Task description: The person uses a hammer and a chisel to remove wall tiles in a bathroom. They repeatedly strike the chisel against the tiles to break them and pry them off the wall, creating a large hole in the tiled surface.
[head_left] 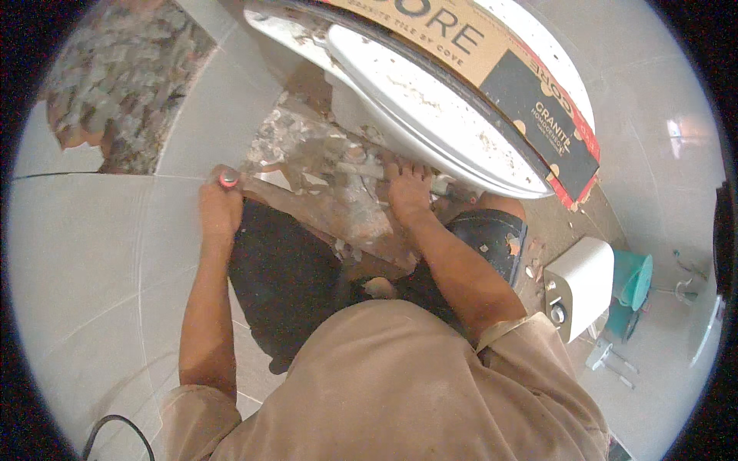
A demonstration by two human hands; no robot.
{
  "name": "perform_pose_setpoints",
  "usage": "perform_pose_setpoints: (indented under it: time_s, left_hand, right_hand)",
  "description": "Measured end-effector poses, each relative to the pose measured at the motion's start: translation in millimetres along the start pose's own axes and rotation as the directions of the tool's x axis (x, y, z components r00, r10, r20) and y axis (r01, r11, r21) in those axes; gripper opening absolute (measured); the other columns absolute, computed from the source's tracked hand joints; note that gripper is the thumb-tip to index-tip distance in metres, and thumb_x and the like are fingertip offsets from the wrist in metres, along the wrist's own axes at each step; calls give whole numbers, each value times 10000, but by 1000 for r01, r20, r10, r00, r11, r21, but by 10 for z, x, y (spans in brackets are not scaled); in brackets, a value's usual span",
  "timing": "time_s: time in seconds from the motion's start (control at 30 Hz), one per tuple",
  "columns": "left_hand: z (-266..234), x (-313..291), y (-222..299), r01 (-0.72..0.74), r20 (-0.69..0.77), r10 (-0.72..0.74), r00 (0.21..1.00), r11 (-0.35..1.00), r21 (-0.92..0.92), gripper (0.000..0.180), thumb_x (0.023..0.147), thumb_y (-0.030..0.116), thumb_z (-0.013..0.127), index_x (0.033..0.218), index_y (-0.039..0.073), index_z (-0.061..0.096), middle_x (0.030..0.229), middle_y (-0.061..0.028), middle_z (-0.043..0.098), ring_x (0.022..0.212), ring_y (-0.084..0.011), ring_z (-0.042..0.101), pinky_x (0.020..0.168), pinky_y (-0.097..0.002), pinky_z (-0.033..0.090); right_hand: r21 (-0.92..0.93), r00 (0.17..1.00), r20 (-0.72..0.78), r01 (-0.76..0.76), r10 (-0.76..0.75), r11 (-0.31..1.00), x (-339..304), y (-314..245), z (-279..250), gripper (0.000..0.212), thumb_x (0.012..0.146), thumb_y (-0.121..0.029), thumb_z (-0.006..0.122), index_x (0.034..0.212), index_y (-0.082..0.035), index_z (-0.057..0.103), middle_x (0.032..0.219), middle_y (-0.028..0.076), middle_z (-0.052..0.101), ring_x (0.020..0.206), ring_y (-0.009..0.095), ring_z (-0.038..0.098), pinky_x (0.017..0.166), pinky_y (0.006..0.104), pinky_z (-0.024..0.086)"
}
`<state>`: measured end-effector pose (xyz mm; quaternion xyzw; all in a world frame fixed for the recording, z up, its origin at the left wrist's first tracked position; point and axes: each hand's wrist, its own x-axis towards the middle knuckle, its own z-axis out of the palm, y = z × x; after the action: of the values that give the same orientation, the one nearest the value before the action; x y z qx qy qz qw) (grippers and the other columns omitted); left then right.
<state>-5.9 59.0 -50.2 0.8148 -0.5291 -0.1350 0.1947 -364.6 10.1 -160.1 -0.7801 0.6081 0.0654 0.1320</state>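
Note:
My left hand (219, 206) is closed around a tool handle with a round red-rimmed end (228, 178), close to the grey tiled wall at the left. The rest of that tool is hidden by the hand. Lower and to the right, my right hand (410, 190) reaches down with its fingers spread over the rubble (361, 203), beside a pale pipe-like piece (361, 169). Its fingertips lie close under the rim of a white toilet (430, 92). Debris is scattered over the toilet's lid.
A printed cardboard tile box piece (469, 46) leans over the toilet. Broken tile exposes rough wall (123, 84) at the upper left. At the right stand a white cistern (580, 284) and a teal bucket (632, 280). A black cable (115, 419) curves at the lower left.

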Motion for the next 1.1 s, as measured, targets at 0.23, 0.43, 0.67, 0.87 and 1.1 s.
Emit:
perform_pose_setpoints:
  time_s: [0.23, 0.43, 0.67, 0.87, 1.1]
  left_hand:
    - [-108, 63, -177, 156, -16, -156, 988, 985, 79, 278, 919, 236, 715, 1045, -8, 668, 1011, -266, 716, 1017, -461, 680, 843, -512, 528]
    - [-151, -42, -374, 119, -92, -115, 989, 992, 49, 231, 906, 187, 697, 1015, -12, 656, 972, -266, 708, 960, -471, 679, 816, -511, 527]
    - [-263, -136, -427, 222, -109, -216, 970, 974, 47, 197, 889, 146, 682, 1022, 3, 652, 938, -259, 705, 946, -466, 676, 821, -517, 525]
    - [-190, -85, -564, 189, -116, -172, 978, 969, 160, 169, 904, 173, 669, 1011, 42, 675, 984, -241, 700, 993, -433, 675, 861, -516, 527]
    - [-367, -308, -484, -67, -230, 77, 970, 996, 51, 195, 899, 197, 680, 993, 27, 666, 984, -219, 669, 989, -456, 635, 850, -525, 514]
  right_hand:
    - [184, 944, 309, 60, -115, 981, 41, -337, -370, 585, 882, -285, 707, 1367, 10, 567, 1277, 259, 657, 1237, 434, 610, 1072, 570, 454]
    - [514, 954, 268, -28, -130, 857, 190, -510, 200, 541, 870, -257, 704, 1300, 49, 583, 1280, 287, 649, 1195, 408, 638, 1029, 494, 499]
    - [660, 572, 746, -700, -341, 271, 117, -672, -392, 603, 889, -272, 722, 1405, -11, 551, 1221, 213, 670, 1096, 340, 656, 987, 441, 519]
    - [642, 930, 224, 85, -292, 762, -65, -577, -34, 587, 928, -338, 726, 1365, 15, 554, 1242, 267, 664, 1158, 386, 648, 1026, 439, 495]
    - [758, 845, 29, 330, -534, 563, -608, -477, -1018, 559, 932, -231, 716, 1376, 56, 534, 1293, 292, 635, 1241, 415, 608, 1046, 444, 466]
